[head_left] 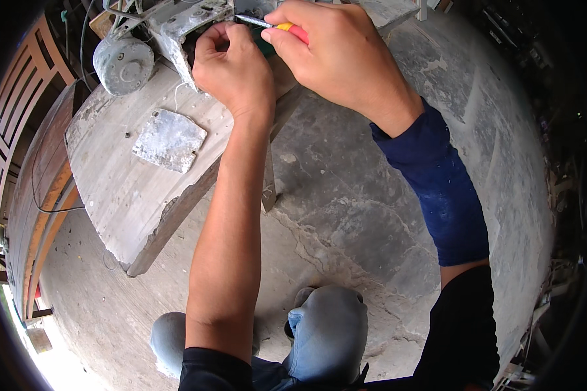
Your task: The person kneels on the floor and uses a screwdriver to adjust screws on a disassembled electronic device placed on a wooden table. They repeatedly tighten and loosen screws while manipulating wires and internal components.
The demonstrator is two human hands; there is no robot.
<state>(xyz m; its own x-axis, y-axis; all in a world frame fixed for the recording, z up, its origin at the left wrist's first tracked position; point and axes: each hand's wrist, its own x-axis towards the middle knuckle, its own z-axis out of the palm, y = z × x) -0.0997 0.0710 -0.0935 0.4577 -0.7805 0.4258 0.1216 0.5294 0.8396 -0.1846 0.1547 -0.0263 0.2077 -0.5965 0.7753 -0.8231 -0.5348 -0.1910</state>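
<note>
My right hand (346, 62) grips a screwdriver (298, 32) with a red and yellow handle. Its metal shaft points left, toward the dusty metal housing (174, 47) at the top of the view. Bent fingers of my left hand (238, 75) pinch together at the open side of that housing; whatever lies between the fingertips is hidden. The spot where the screwdriver's tip meets the machine is hard to make out. A dust-coated round motor-like part (124, 65) sits to the left of the housing. Below it, a flat whitish metal plate (169, 140) lies on the wooden bench (111, 189).
A small dark piece (127, 135), perhaps a screw, rests beside the plate. The bench has a rough, broken right edge. Curved wooden boards (42, 195) and a slatted wooden frame (16, 111) stand at the left. Cracked concrete floor (352, 189) spreads below and right.
</note>
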